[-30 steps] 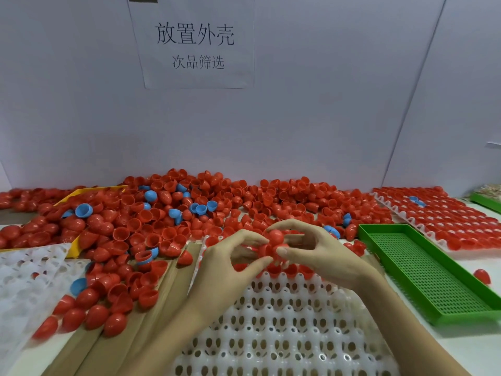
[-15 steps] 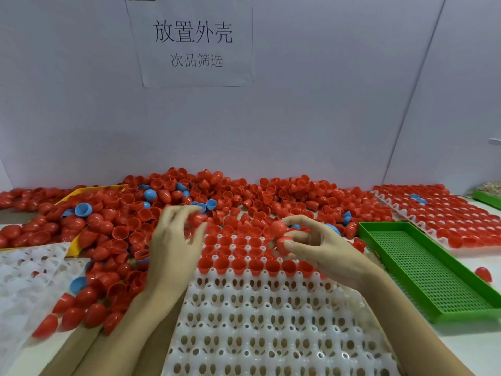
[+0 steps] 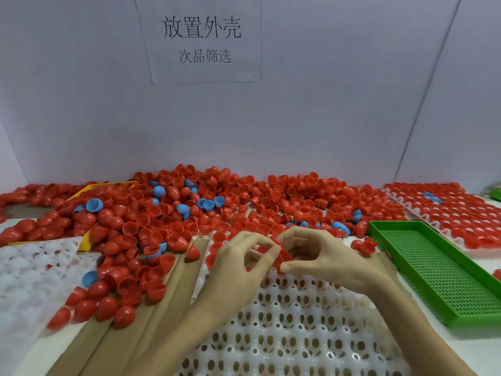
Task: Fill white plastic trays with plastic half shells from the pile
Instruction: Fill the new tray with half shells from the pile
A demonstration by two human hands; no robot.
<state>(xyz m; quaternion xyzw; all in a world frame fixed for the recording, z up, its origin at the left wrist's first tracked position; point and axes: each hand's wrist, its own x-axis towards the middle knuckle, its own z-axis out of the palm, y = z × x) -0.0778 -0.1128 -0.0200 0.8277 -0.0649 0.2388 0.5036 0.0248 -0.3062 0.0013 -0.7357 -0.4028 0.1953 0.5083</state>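
A white plastic tray [image 3: 292,327] with rows of holed sockets lies in front of me, its far rows mostly hidden behind my hands. A big pile of red half shells [image 3: 230,207], with a few blue ones mixed in, covers the table behind it. My left hand [image 3: 238,264] and my right hand [image 3: 322,256] meet over the tray's far edge. Both pinch red half shells [image 3: 282,256] between thumb and fingers, held between the two hands.
An empty green mesh tray [image 3: 433,270] sits at the right, and a white tray filled with red shells [image 3: 450,213] lies behind it. Another white tray [image 3: 32,272] lies at the left, next to brown cardboard strips [image 3: 130,327] and a yellow tray [image 3: 84,242].
My left hand came back from the pile at the left to the tray's far edge and now meets my right hand. The right hand stayed about where it was.
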